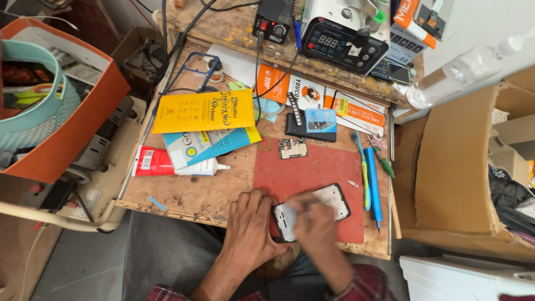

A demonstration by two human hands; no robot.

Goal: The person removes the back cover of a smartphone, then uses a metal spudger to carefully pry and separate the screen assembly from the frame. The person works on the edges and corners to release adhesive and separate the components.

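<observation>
Phone (329,203) lying flat on red mat (312,167), at 6 o'clock on tabletop (195,192). Left hand (251,223) pressed on its near end, fingers together. Right hand (312,220) blurred, pinching thin tool (310,203), likely. Best: hold steady, go slow. Farther, at 12: small board (293,148).

Bare red mat (312,167) open above the phone (312,210); circuit board (293,148) sits at its top edge. Blue pen tools (372,184) line the right side. Glue tube (167,163) and packets (203,111) crowd the counter (206,192) left; bare wood near front edge
</observation>
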